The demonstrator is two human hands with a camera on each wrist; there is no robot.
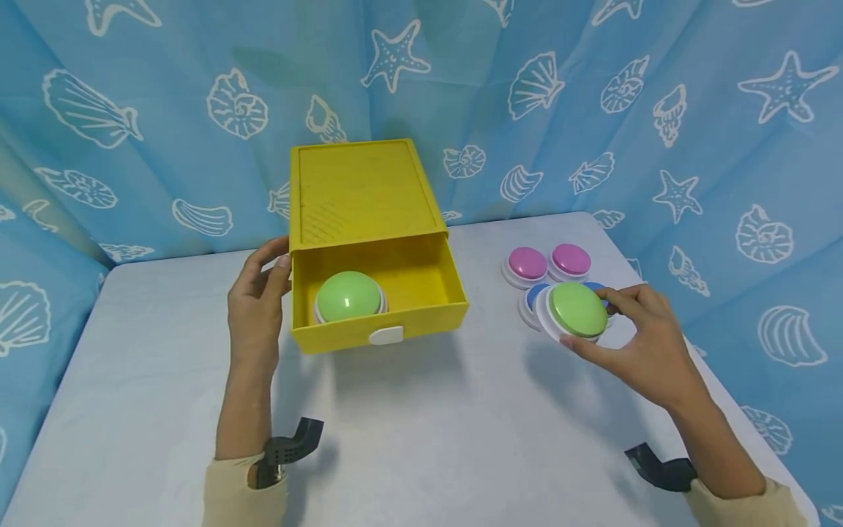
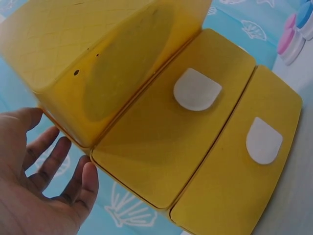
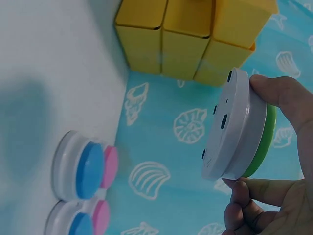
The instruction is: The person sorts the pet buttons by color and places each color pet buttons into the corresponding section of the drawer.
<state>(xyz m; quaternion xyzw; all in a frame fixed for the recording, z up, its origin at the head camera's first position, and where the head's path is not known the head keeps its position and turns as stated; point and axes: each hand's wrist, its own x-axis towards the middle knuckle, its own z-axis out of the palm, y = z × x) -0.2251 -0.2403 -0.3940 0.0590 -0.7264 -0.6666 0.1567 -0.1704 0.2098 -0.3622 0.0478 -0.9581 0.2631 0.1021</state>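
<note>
A yellow cabinet [image 1: 362,192] of three stacked drawers stands at the back of the table. Its top drawer [image 1: 421,318] is pulled out, with a green buzzer button [image 1: 349,296] at its left side. My left hand [image 1: 258,311] is against the cabinet's left side, its loosely bent fingertips at the edge in the left wrist view. To the right, my right hand [image 1: 648,338] pinches a second green buzzer button [image 1: 578,310] by its white base, thumb on one side and fingers on the other. It is held tilted above the table, its underside [image 3: 227,127] showing in the right wrist view.
Two pink buzzer buttons [image 1: 527,263] sit at the table's right, beyond two blue ones [image 3: 90,169] that the held button partly covers in the head view. A blue curtain [image 1: 461,88] with shell prints hangs behind the white table [image 1: 421,454].
</note>
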